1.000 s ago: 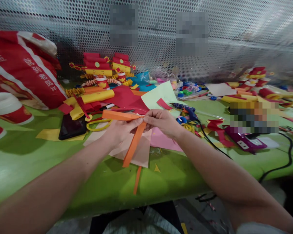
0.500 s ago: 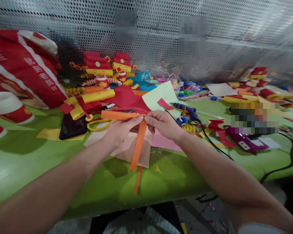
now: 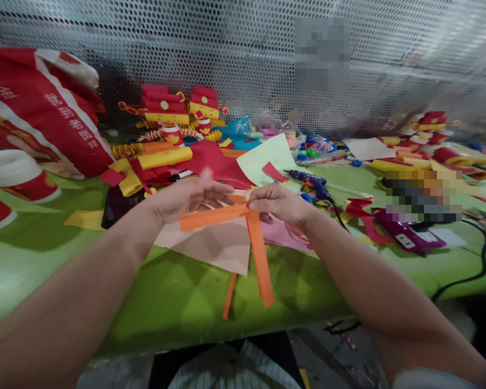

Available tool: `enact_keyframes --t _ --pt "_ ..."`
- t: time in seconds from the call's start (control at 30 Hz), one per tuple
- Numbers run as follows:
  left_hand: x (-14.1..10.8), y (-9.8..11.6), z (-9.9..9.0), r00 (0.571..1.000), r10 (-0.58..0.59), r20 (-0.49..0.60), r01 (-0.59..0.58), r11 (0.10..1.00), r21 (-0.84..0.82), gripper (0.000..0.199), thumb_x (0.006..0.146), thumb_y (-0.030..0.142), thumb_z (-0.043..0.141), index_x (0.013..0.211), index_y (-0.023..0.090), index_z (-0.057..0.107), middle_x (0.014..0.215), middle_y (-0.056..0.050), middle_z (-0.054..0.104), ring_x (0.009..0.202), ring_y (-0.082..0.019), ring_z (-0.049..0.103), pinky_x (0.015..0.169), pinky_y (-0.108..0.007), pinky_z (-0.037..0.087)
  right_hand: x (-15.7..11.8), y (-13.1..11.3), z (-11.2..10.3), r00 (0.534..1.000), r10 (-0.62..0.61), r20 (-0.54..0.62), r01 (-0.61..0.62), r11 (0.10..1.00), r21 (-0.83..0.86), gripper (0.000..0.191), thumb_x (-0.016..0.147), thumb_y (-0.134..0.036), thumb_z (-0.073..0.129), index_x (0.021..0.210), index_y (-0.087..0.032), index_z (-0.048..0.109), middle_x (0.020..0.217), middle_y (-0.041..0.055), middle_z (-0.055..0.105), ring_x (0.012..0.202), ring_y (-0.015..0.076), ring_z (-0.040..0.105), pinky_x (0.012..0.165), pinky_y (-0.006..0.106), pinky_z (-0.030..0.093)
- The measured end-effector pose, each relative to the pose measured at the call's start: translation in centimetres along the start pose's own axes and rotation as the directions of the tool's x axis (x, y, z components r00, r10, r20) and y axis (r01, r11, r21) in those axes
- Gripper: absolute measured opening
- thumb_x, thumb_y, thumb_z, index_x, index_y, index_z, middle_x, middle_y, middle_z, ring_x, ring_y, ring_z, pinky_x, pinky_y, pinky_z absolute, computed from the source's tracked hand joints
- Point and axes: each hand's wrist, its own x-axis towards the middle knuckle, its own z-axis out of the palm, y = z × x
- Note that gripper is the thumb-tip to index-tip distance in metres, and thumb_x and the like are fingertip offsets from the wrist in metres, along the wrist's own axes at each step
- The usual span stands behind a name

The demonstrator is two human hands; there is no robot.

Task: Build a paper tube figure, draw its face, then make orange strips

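Two orange paper strips (image 3: pixel 260 259) meet at a corner, one pointing left and the other hanging down toward me. My right hand (image 3: pixel 278 203) pinches them where they join. My left hand (image 3: pixel 194 194) is just above the left-pointing strip, fingers apart and slightly blurred; it grips nothing. Beneath lies a pale pink paper sheet (image 3: pixel 227 248), with a brighter pink sheet (image 3: pixel 281 235) to its right. A thin orange paper scrap (image 3: pixel 229 297) lies near the table's front edge.
Behind my hands are red paper (image 3: pixel 210 162), a pale green sheet (image 3: pixel 267 156) and a blue glue gun (image 3: pixel 311 181) with a black cord. A dark phone (image 3: pixel 119 202) and paper cups (image 3: pixel 20 175) stand left. A purple device (image 3: pixel 409 232) lies right. Paper figures (image 3: pixel 166 111) line the back.
My left hand has let go of the orange strips and lifted away, its fingers spreading. My right hand still holds them; the left-pointing strip has dropped lower and the hanging one has swung right.
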Motion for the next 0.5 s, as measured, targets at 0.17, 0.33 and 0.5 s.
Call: enact_keyframes --t 0.17,0.33,0.5 --pt "0.0 0.1 2.5 0.988 -0.143 0.057 0.119 0.946 0.3 0.033 0.071 0.048 0.067 0.077 0.016 0.067 0.074 -0.002 0.068 0.067 -0.014 0.061 0.064 -0.025 0.045 0.1 0.2 0.5 0.986 0.063 0.157 -0.038 0.987 -0.157 0.025 0.075 -0.032 0.059 0.057 -0.016 0.052 0.04 -0.0076 0.045 0.037 0.0037 0.04 0.04 0.018 0.028" --pt "-0.1 0.0 3.2 0.99 -0.113 0.088 0.084 0.954 0.287 0.023 0.07 0.039 0.07 0.076 0.017 0.068 0.074 -0.002 0.069 0.069 -0.015 0.064 0.064 -0.025 0.049 0.1 0.3 0.5 0.972 0.092 0.215 -0.048 0.979 -0.2 0.027 0.077 -0.034 0.059 0.059 -0.016 0.052 0.041 -0.008 0.045 0.039 0.0037 0.038 0.041 0.017 0.03" --pt "0.1 -0.5 3.5 0.988 -0.071 0.134 0.064 0.997 0.051 0.019 0.065 0.032 0.076 0.067 0.016 0.067 0.064 -0.002 0.066 0.06 -0.014 0.065 0.059 -0.025 0.051 0.2 0.6 0.3 0.963 0.055 0.263 -0.022 0.992 -0.126 0.029 0.077 -0.038 0.061 0.059 -0.015 0.054 0.044 -0.006 0.05 0.04 0.0044 0.041 0.041 0.018 0.031"
